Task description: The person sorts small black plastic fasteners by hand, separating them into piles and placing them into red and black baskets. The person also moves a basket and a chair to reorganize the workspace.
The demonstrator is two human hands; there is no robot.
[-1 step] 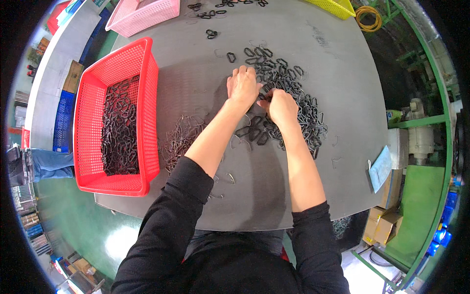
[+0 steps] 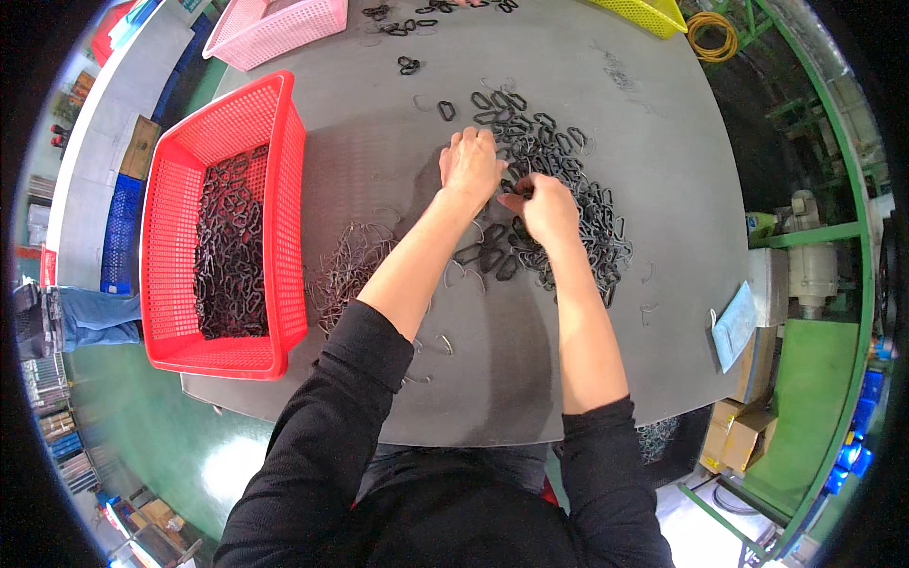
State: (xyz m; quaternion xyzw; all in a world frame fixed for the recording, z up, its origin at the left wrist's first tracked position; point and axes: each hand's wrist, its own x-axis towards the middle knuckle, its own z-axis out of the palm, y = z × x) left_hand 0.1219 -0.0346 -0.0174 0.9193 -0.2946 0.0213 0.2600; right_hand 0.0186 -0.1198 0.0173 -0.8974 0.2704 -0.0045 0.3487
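Note:
Over the grey table (image 2: 379,142), my two hands are close together at the near-left side of a pile of black oval links (image 2: 592,204). My left hand (image 2: 471,163) is closed, its fingers curled down; the fingertips and anything in them are hidden. My right hand (image 2: 549,210) has its thumb and forefinger bent around a dark link, partly covered by the fingers. A few black links (image 2: 497,254) lie just below the hands. Left of my left forearm is a tangle of thin wire hooks (image 2: 348,270).
A red basket (image 2: 281,237) holding black links stands at the left. Pink (image 2: 284,33) and yellow (image 2: 653,11) baskets are at the far edge, near small groups of links (image 2: 409,65). A blue face mask (image 2: 734,327) lies at the right edge. Someone's jeans-clad leg (image 2: 99,317) shows at left.
My right thumb and forefinger have shifted slightly, showing a little more of the dark link. Everything else looks almost the same.

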